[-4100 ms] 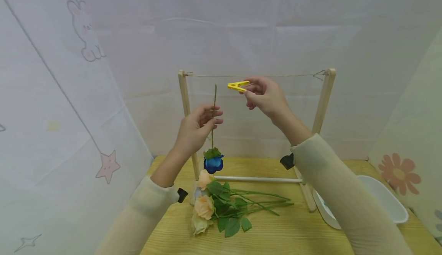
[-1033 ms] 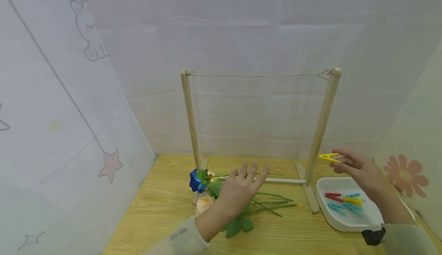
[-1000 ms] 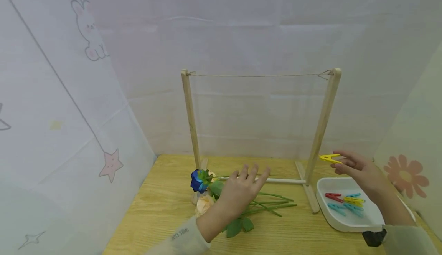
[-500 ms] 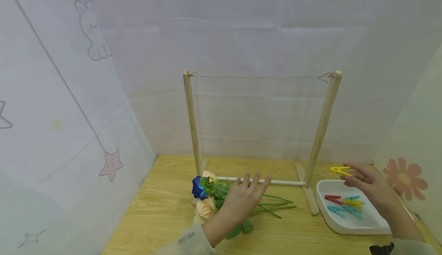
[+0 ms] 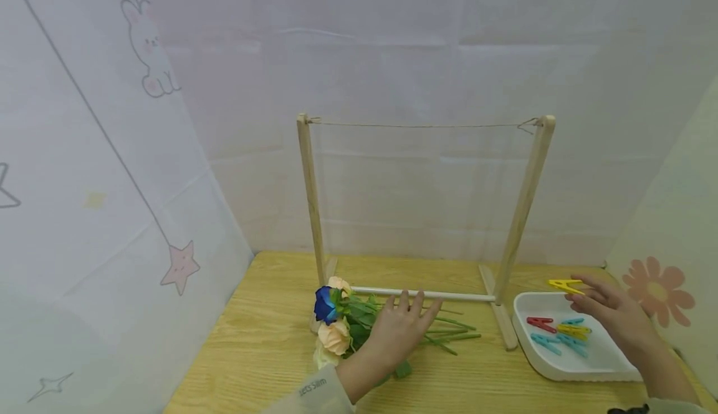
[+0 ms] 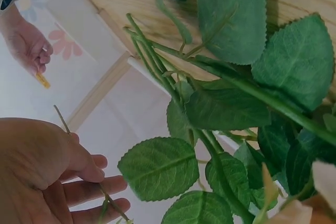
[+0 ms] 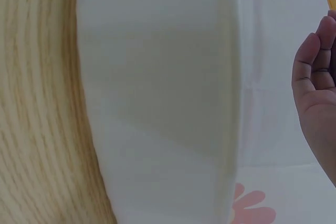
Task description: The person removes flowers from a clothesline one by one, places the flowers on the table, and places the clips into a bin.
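My left hand (image 5: 395, 334) is low over the flowers on the table, pinching the thin stem (image 6: 61, 118) of a blue rose between thumb and fingers, as the left wrist view shows. The rose's blue head (image 5: 325, 305) lies among peach roses (image 5: 335, 337) at the left, upon their green leaves (image 6: 158, 169). At the right, my right hand (image 5: 614, 315) holds a yellow clothespin (image 5: 565, 286) by thumb and fingertips, above the back of a white tray (image 5: 606, 361). Only the clothespin's tip shows in the right wrist view.
A wooden frame (image 5: 521, 214) with a string (image 5: 415, 126) tied across its top stands behind the flowers. Several red, yellow and blue clothespins (image 5: 572, 341) lie in the tray. Printed cloth (image 5: 392, 46) hangs around the wooden table (image 5: 224, 364).
From hanging head down below the string, the blue rose has been lowered onto the peach roses. My right hand has carried the yellow clothespin from near the string to above the tray, lately sinking further.
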`<state>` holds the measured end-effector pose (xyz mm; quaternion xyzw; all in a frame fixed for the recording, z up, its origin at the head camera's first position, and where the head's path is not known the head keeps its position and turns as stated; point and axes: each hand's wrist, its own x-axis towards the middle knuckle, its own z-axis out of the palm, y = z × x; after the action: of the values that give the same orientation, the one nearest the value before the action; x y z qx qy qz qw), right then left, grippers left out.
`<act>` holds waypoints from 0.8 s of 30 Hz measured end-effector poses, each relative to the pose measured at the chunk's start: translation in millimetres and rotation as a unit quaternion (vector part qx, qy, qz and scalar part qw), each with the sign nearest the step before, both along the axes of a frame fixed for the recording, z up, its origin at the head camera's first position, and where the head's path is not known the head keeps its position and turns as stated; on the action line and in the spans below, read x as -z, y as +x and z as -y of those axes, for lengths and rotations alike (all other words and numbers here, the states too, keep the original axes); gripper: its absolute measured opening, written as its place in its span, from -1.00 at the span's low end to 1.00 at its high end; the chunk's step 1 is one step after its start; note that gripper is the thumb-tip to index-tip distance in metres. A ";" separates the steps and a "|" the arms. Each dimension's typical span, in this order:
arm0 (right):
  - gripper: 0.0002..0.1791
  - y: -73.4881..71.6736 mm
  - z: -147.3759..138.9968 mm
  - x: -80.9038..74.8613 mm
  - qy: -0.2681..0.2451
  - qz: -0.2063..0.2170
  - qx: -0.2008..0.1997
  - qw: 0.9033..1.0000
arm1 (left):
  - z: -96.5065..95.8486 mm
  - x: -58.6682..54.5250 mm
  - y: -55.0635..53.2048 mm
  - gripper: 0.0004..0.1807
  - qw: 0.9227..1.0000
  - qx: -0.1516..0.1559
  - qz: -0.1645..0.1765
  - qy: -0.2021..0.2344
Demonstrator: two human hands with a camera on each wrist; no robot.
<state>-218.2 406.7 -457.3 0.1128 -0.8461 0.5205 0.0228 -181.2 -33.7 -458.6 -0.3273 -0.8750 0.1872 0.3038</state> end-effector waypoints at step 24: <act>-0.50 -2.3 -11.5 15.2 -0.044 -0.007 -0.032 0.998 | 0.0 33.5 0.3 -0.37 0.994 -0.028 0.035 -0.100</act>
<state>-220.5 418.2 -472.5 0.1422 -0.8179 0.5572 0.0171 -181.0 -33.8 -492.1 -0.3382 -0.8705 0.2708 0.2333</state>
